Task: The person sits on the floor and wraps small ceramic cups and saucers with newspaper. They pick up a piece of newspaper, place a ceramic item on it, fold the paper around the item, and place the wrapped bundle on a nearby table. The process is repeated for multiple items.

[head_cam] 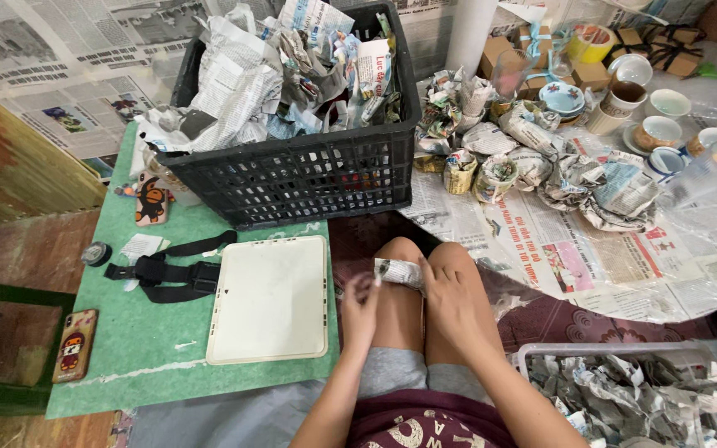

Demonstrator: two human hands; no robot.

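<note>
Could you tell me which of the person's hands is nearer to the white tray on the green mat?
The left hand. It sits just right of the white tray, pinching the newspaper bundle. The right hand holds the bundle's other side, farther away.

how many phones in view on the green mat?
2. One phone in an orange cartoon case lies at the mat's far-left edge beside the black plastic crate; one in a red cartoon case at the near-left corner. Others may be hidden.

Lighting even, soft daylight, moderately bright; shadows falling faint under the black crate. Glare showing on clear plastic sheet at right. Edges bending from wide lens. Hands blurring slightly; centre staying sharp.
</note>
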